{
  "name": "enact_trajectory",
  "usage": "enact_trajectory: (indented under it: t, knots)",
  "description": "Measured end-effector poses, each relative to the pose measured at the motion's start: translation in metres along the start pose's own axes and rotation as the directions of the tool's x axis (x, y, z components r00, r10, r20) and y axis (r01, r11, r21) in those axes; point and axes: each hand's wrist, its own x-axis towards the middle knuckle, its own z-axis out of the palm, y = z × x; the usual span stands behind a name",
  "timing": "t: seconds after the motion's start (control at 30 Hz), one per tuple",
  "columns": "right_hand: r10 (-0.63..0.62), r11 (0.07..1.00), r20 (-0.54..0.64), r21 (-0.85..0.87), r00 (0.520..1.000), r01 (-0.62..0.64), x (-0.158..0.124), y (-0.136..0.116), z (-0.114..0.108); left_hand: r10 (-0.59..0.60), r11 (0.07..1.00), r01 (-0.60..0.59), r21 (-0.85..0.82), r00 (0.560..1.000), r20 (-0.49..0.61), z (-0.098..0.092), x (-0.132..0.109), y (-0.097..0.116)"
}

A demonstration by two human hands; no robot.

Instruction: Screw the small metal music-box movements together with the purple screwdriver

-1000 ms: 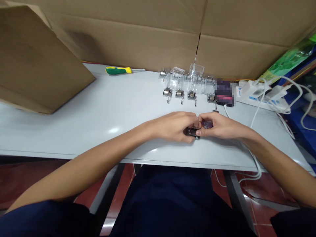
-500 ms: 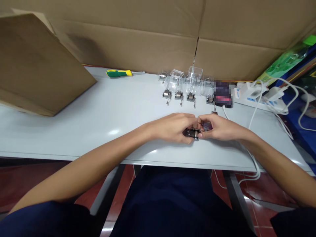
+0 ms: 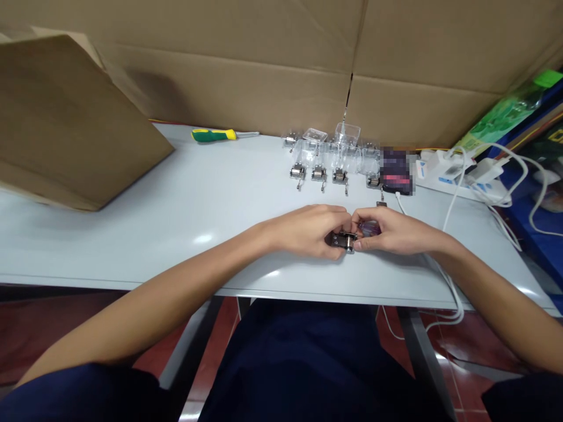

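Observation:
My left hand (image 3: 310, 231) and my right hand (image 3: 396, 231) meet at the middle of the pale grey table (image 3: 176, 234). Between them, both hands pinch a small metal music box movement (image 3: 343, 240) held low over the tabletop. My right fingers also curl around a small purple translucent piece (image 3: 368, 227), partly hidden by them. Farther back stands a row of similar movements with crank handles (image 3: 319, 173), and behind it are several clear plastic cases (image 3: 347, 143).
A green and yellow screwdriver (image 3: 213, 135) lies at the back edge. A pixelated dark object (image 3: 397, 172) stands right of the row, near a white power strip (image 3: 444, 176) with white cables. A cardboard sheet (image 3: 65, 123) leans in at left; cardboard (image 3: 220, 70) walls the back.
The metal movement has shifted slightly in my fingers and now shows more clearly between my hands. The view has tilted slightly, so the table items sit a little lower in the picture.

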Motion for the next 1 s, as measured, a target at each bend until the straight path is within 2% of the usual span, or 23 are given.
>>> enact_trajectory:
  t: [0.17,0.43,0.57,0.7,0.83,1.0]
  knots:
    - [0.008,0.995,-0.048,-0.096,0.999,-0.012,-0.006,-0.004,-0.005,0.007,0.999,-0.006,0.041,1.000,-0.007,-0.003,-0.002,-0.003]
    - [-0.003,0.995,-0.040,-0.104,0.999,-0.002,-0.011,-0.005,-0.006,0.053,0.980,-0.047,0.191,0.998,-0.028,-0.011,-0.006,-0.009]
    - [-0.015,0.996,-0.007,-0.089,1.000,0.015,-0.013,-0.007,-0.006,0.061,0.954,-0.026,0.300,0.992,-0.106,-0.015,-0.008,-0.011]
    - [-0.038,0.993,0.002,-0.115,0.999,0.038,-0.015,-0.010,-0.006,0.055,0.961,-0.015,0.276,0.989,-0.137,-0.019,-0.009,-0.010]
    - [-0.054,0.988,0.016,-0.145,0.998,0.055,-0.017,-0.012,-0.006,0.066,0.969,-0.035,0.245,0.990,-0.122,-0.015,-0.007,-0.010]
    - [-0.048,0.977,0.072,-0.203,0.996,0.061,-0.019,-0.014,-0.005,0.104,0.935,-0.043,0.352,0.982,-0.158,-0.006,-0.004,-0.013]
